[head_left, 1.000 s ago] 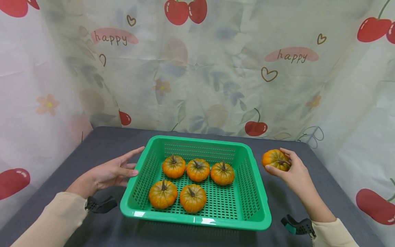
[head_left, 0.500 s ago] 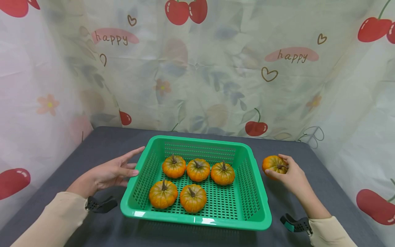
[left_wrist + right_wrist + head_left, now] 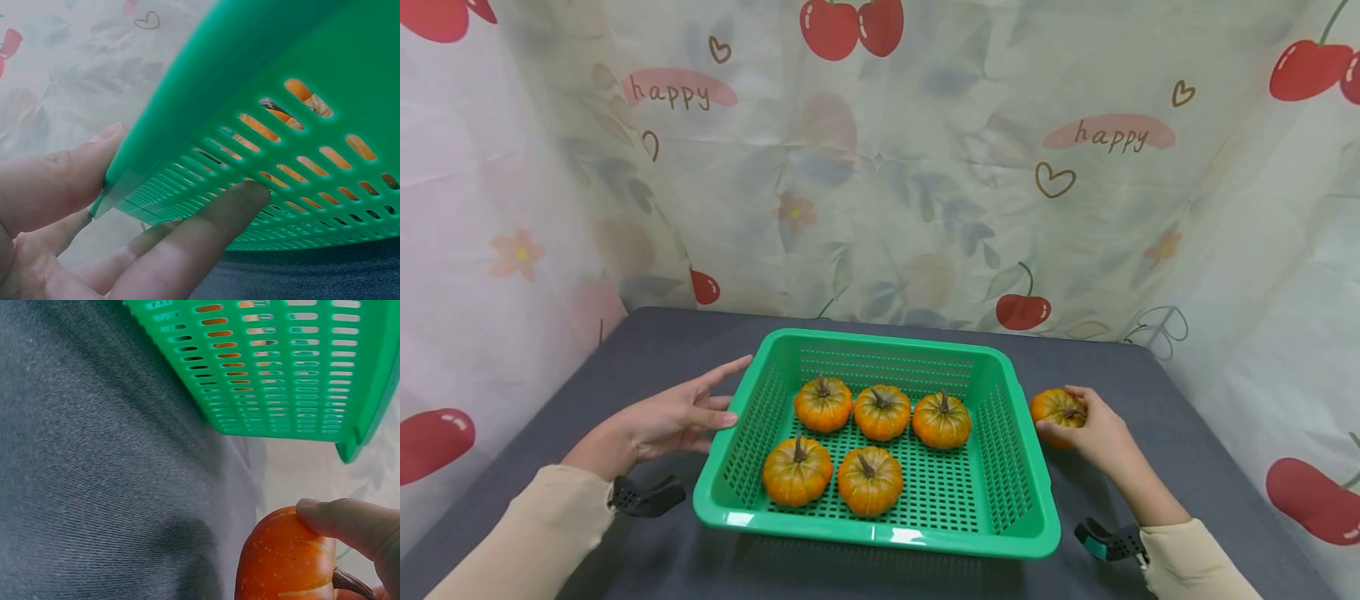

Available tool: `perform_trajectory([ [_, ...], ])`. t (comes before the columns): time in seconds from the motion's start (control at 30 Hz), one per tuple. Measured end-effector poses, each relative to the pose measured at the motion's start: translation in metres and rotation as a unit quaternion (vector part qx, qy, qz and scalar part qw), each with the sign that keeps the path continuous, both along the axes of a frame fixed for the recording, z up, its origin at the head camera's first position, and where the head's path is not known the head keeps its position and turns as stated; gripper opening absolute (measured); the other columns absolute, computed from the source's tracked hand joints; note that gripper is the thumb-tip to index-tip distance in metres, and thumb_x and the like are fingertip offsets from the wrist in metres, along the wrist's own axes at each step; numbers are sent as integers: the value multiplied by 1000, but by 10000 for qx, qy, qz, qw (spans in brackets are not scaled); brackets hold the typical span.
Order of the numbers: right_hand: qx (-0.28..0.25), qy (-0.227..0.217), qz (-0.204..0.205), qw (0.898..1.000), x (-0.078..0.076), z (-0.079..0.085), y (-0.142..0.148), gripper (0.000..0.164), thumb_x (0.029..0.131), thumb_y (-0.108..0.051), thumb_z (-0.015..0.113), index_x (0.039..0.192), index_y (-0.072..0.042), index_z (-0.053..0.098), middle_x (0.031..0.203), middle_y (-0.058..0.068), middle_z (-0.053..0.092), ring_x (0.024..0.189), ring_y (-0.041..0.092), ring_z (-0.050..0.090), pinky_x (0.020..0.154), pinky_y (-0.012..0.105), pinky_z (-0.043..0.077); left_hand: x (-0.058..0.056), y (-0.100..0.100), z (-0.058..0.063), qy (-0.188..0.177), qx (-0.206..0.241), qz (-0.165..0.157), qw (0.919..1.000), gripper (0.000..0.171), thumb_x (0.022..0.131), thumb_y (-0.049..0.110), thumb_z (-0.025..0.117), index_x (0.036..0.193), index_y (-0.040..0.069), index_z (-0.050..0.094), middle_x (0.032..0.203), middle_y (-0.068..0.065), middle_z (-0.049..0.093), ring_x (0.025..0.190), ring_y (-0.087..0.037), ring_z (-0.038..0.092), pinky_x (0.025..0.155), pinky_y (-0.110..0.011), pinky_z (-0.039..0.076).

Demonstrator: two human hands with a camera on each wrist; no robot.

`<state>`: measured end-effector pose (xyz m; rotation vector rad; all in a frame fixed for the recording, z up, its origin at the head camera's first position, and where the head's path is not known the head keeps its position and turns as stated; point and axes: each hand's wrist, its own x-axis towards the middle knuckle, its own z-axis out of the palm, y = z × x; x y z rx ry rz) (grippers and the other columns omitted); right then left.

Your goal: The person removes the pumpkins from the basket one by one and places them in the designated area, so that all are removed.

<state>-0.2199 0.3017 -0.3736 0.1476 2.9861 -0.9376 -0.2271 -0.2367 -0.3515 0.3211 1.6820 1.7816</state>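
Observation:
A green perforated plastic basket [image 3: 880, 537] holds several small orange pumpkins, stems up; one pumpkin [image 3: 869, 483] sits at the front middle. My left hand [image 3: 670, 417] is at the basket's left side. In the left wrist view its thumb lies at the rim, while a straight finger touches the slotted outer wall [image 3: 187, 137]. Just outside the right rim, my right hand [image 3: 1101, 433] grips another small pumpkin [image 3: 1054, 404] between thumb and fingers. The right wrist view has this pumpkin [image 3: 281, 562] apart from the basket wall; its underside is out of sight.
The basket stands on a dark grey cloth-covered table [image 3: 670, 350]. A printed curtain [image 3: 880, 208] with cherries and hearts encloses the back and both sides. Black straps with devices [image 3: 643, 497] are on both wrists.
My right hand has lowered its pumpkin and brought it slightly left, closer to the basket's right rim. The left hand, the basket and the pumpkins inside have stayed still.

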Motion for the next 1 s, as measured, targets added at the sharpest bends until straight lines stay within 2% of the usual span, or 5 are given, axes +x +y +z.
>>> perform_trajectory([
  [0.37, 118, -148, 34, 9998, -3, -9, 1, 86, 88, -40, 69, 146, 7, 28, 142, 38, 34, 123, 52, 41, 94, 62, 42, 0, 0, 0, -7, 1, 4, 10000, 94, 95, 3, 59, 156, 31, -7, 156, -29, 20, 117, -34, 60, 94, -57, 49],
  [1.0, 98, -313, 36, 9995, -4, -13, 3, 85, 89, -41, 67, 146, 8, 26, 142, 38, 33, 123, 52, 40, 95, 63, 42, 0, 0, 1, -1, 5, -36, 10000, 94, 95, 2, 58, 156, 31, -8, 156, -29, 19, 118, -34, 60, 94, -56, 50],
])
